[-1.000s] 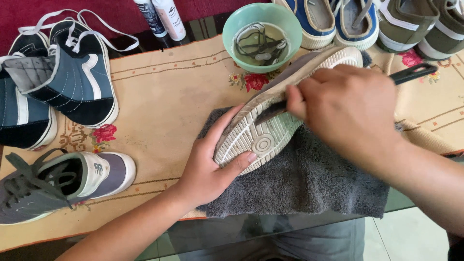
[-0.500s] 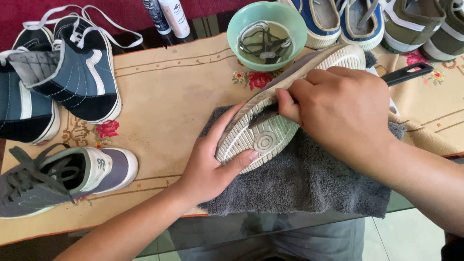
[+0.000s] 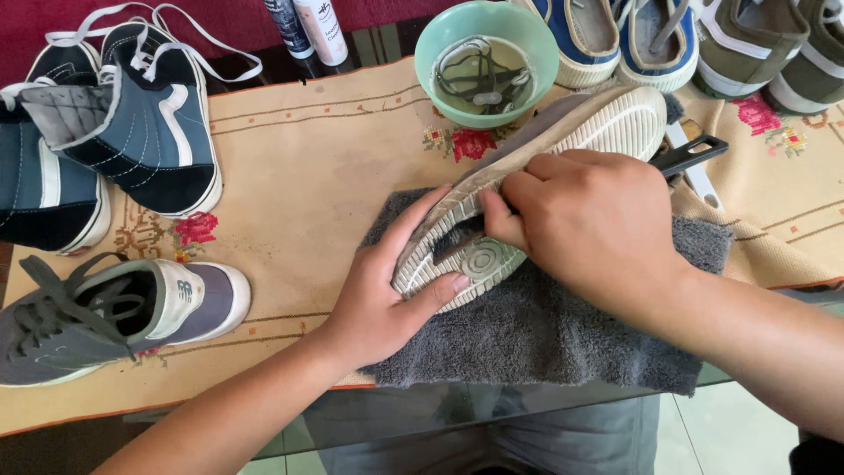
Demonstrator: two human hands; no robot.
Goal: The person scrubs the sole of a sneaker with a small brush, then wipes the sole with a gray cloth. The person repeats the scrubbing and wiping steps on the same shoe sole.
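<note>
With the left hand (image 3: 378, 295) clasping the upturned grey shoe with a pale ribbed sole (image 3: 563, 149) and the right hand (image 3: 598, 224) holding a dark brush (image 3: 457, 242), a hard stroke could tip the green bowl of murky water (image 3: 486, 62) just beyond.

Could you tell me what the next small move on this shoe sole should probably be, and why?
Probably a short brush stroke toward the toe. The right hand presses a black-handled brush on the heel end of the upturned sole, and the left hand steadies that heel on the grey towel.
</note>
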